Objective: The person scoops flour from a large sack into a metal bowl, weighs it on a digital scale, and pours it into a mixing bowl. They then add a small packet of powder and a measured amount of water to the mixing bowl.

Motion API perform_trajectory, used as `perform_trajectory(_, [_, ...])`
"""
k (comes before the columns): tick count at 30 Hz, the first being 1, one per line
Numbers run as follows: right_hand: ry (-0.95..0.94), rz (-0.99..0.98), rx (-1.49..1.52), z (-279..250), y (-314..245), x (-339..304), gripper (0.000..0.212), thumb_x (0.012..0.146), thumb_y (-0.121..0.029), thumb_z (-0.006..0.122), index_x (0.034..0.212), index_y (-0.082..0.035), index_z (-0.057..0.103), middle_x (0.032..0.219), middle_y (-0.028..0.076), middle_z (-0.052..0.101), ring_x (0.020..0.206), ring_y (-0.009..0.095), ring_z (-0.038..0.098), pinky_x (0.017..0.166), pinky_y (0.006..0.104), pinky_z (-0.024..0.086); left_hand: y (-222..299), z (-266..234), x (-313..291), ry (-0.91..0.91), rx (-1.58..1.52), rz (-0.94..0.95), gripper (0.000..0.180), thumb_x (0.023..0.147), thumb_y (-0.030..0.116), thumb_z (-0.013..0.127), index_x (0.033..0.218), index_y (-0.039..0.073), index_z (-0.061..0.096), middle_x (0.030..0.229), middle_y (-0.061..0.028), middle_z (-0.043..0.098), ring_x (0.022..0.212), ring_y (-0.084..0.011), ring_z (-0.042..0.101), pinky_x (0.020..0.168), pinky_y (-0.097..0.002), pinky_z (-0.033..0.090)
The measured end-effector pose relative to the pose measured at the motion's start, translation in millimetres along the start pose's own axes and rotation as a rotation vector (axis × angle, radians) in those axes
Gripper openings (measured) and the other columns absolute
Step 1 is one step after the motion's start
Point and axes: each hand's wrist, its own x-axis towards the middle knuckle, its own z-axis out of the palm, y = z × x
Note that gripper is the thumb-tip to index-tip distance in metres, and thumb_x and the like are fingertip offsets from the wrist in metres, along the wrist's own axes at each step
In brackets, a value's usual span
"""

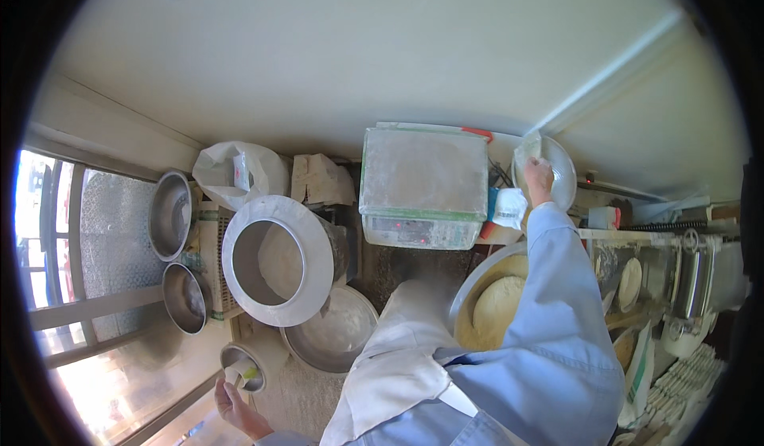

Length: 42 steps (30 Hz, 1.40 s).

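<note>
My right hand (539,180) reaches forward, its fingers closed on a pale, translucent plastic bag (528,148). Behind the bag is a round white bowl (564,177) by the wall. Low on the left, my left hand (235,414) is beside a small round metal container (258,360). Its fingertips meet a crumpled white piece (233,373) at the container's rim, and look closed on it. Inside the container is something yellow-green (251,373). A white and blue packet (509,207) stands just left of my right wrist.
A covered scale (425,171) stands ahead. Left of it are a large flanged metal vessel (237,275), a wide bowl (334,338) and a white sack (231,167). Under my right arm, a basin (461,307) holds pale dough (497,311). Metal bowls (169,217) hang left; a metal machine (694,275) stands right.
</note>
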Motion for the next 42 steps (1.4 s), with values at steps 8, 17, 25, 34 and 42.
perform_trajectory(8, [-0.397, -0.270, -0.041, 63, 46, 94, 0.055, 0.082, -0.050, 0.045, 0.102, -0.002, 0.062, 0.103, 0.018, 0.061, 0.099, 0.034, 0.055, 0.086, 0.0413, 0.041, 28, 64, 15, -0.042, 0.243, 0.059, 0.021, 0.082, 0.006, 0.057, 0.102, -0.001, 0.058, 0.104, -0.0063, 0.057, 0.088, -0.0095, 0.052, 0.074, -0.0219, 0.042])
perform_trajectory(17, [-0.206, -0.173, -0.540, -8, 81, 91, 0.035, 0.077, -0.027, 0.048, 0.090, 0.003, 0.062, 0.088, 0.021, 0.063, 0.078, 0.034, 0.060, 0.067, 0.0420, 0.046, 17, 81, 25, -0.103, 0.194, 0.076, 0.019, 0.079, 0.007, 0.061, 0.097, 0.002, 0.061, 0.106, -0.0055, 0.056, 0.089, -0.0097, 0.053, 0.069, -0.0197, 0.042])
perform_trajectory(25, [-0.064, 0.109, 0.374, -126, -31, 29, 0.031, 0.082, -0.028, 0.047, 0.090, 0.000, 0.058, 0.060, 0.006, 0.053, 0.043, 0.012, 0.045, 0.038, 0.0264, 0.036, -11, 59, 21, -0.173, -0.055, 0.153, 0.017, 0.081, 0.005, 0.059, 0.098, 0.001, 0.060, 0.107, -0.0050, 0.055, 0.092, -0.0095, 0.053, 0.076, -0.0208, 0.042])
perform_trajectory(34, [-0.327, -0.234, 0.859, -225, -224, -152, 0.022, 0.081, -0.020, 0.050, 0.087, -0.001, 0.057, 0.064, 0.006, 0.055, 0.047, 0.010, 0.048, 0.039, 0.0219, 0.036, -5, 35, -4, -0.396, 0.008, 0.426, 0.050, 0.069, 0.021, 0.072, 0.113, 0.005, 0.053, 0.118, -0.0168, 0.049, 0.112, -0.0318, 0.044, 0.094, -0.0385, 0.037])
perform_trajectory(42, [-1.020, -0.596, 1.087, -237, -349, -374, 0.015, 0.079, -0.014, 0.050, 0.076, 0.000, 0.056, 0.065, 0.008, 0.056, 0.051, 0.015, 0.053, 0.043, 0.0270, 0.042, 38, 52, -16, -0.431, -0.177, 0.652, 0.088, 0.060, 0.027, 0.079, 0.132, 0.005, 0.032, 0.130, -0.0207, 0.034, 0.121, -0.0368, 0.034, 0.099, -0.0403, 0.033])
